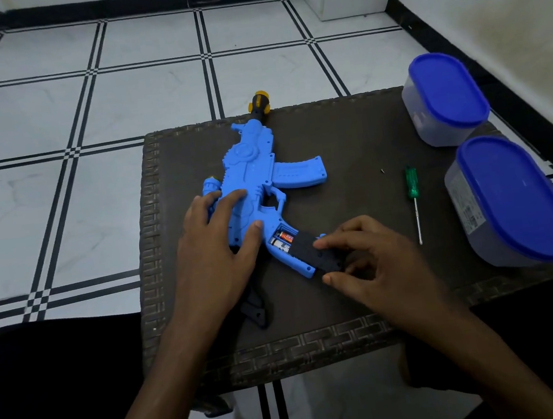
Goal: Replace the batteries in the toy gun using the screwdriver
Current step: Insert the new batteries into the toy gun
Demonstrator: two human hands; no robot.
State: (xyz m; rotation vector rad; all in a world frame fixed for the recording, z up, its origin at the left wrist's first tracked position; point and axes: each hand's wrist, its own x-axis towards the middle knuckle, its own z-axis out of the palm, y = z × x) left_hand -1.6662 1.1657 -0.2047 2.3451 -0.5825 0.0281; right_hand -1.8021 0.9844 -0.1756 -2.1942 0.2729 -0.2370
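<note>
A blue toy gun [249, 164] lies flat on the dark woven table [346, 139], its yellow-and-black muzzle over the far edge. My left hand [217, 243] presses on its body with straight fingers. The grip's battery compartment is partly uncovered, and batteries [282, 238] show inside. My right hand [366, 257] pinches the black battery cover [311, 252], which lies half over the compartment. A screwdriver [413, 193] with a green handle lies on the table to the right, apart from both hands. A tiny screw [382, 171] rests near it.
Two clear containers with blue lids stand at the table's right side, one at the back [445, 97] and one nearer [515, 199]. A black part of the gun [255, 310] sticks out under my left wrist. White tiled floor surrounds the table.
</note>
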